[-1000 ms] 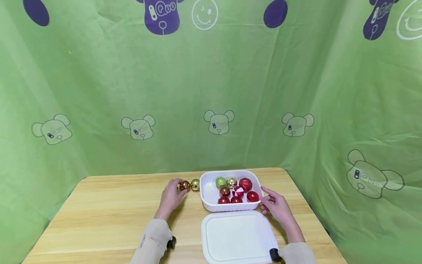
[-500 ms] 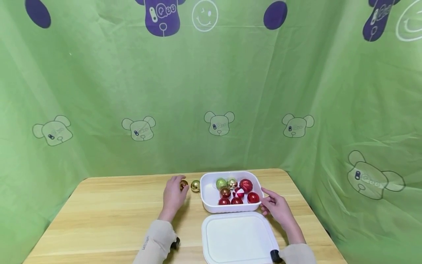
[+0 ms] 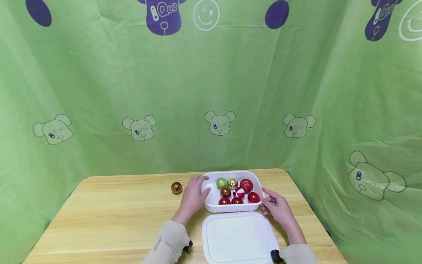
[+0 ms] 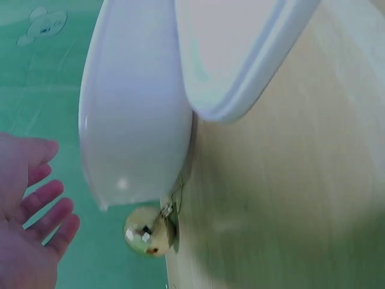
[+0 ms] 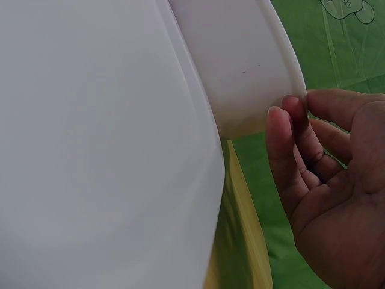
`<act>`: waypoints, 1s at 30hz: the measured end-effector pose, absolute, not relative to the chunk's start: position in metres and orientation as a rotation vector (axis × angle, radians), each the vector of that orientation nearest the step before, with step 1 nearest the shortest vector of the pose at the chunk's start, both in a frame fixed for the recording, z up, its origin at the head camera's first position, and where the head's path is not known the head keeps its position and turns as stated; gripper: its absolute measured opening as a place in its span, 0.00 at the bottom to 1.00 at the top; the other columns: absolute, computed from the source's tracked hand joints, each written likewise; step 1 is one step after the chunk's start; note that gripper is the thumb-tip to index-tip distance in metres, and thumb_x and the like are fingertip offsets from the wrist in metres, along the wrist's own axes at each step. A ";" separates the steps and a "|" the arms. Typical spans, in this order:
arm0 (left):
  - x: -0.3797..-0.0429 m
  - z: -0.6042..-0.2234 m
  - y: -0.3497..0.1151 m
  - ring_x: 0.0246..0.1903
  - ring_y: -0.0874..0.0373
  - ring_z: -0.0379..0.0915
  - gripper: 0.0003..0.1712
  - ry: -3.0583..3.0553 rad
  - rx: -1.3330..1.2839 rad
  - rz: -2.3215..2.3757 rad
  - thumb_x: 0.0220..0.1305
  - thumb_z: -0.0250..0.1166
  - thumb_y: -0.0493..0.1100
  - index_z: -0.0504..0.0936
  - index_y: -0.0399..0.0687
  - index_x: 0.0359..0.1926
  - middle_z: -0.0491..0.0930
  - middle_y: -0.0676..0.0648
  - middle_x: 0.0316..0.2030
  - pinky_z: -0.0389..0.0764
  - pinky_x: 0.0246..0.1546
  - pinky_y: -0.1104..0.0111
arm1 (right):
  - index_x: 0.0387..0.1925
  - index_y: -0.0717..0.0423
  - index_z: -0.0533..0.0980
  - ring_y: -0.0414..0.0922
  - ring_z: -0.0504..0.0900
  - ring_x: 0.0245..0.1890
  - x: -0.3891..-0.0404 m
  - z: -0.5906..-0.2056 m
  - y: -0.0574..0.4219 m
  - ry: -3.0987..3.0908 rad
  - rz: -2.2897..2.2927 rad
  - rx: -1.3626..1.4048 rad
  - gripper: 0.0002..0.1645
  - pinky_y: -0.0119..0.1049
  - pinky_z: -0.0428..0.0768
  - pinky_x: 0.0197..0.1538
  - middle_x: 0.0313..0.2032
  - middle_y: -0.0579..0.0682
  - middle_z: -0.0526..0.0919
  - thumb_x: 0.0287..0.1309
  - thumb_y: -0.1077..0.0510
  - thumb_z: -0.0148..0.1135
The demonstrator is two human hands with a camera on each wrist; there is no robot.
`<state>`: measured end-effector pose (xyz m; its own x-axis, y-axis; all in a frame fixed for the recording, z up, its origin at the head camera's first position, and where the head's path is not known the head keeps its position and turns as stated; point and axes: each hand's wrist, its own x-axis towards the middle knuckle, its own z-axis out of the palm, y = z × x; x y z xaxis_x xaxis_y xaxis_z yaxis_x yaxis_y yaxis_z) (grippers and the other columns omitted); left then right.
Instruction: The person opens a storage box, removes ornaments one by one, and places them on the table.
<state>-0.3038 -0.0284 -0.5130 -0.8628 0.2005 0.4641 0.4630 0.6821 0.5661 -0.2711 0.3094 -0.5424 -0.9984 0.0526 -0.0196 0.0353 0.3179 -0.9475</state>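
Note:
A white plastic box (image 3: 230, 209) stands at the table's back, holding several ornament balls, among them a green glitter ball (image 3: 221, 183) and a red-and-white one (image 3: 239, 192). At its left end, my left hand (image 3: 192, 196) is raised with fingers spread and nothing in them. Below that hand, a gold ornament ball (image 4: 149, 232) lies on the table beside the box in the left wrist view; the hand hides it from the head view. My right hand (image 3: 276, 208) holds the box's right end, thumb and fingertips against the wall and rim. Further left sits a copper ornament ball (image 3: 176, 188).
In front of the box lies its white lid (image 3: 239, 236), flat on the wooden table (image 3: 108, 220). A green printed curtain (image 3: 178, 84) hangs behind and along the sides.
My left hand has left the copper ball and moved right to the box's left end, now covering the gold ball. The copper ball sits slightly further left. My right hand stays put.

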 end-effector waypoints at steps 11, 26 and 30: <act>-0.301 -0.519 -0.007 0.56 0.49 0.80 0.26 -2.664 -0.759 -1.064 0.70 0.68 0.46 0.77 0.47 0.67 0.80 0.46 0.62 0.83 0.59 0.54 | 0.76 0.62 0.63 0.47 0.85 0.32 -0.269 -0.538 0.310 -2.539 1.824 -0.076 0.34 0.37 0.90 0.35 0.39 0.63 0.84 0.73 0.63 0.59; -0.300 -0.518 0.007 0.50 0.55 0.84 0.17 -2.845 -0.882 -0.847 0.74 0.63 0.49 0.83 0.53 0.60 0.86 0.52 0.55 0.84 0.54 0.62 | 0.76 0.62 0.64 0.47 0.85 0.32 -0.270 -0.539 0.310 -2.544 1.815 -0.073 0.33 0.38 0.90 0.36 0.39 0.62 0.84 0.73 0.63 0.59; -0.303 -0.520 0.009 0.52 0.54 0.84 0.16 -2.866 -0.912 -0.831 0.75 0.62 0.50 0.83 0.53 0.59 0.86 0.53 0.53 0.84 0.56 0.60 | 0.76 0.62 0.63 0.47 0.85 0.32 -0.269 -0.540 0.310 -2.551 1.811 -0.076 0.33 0.37 0.90 0.35 0.39 0.62 0.84 0.73 0.63 0.59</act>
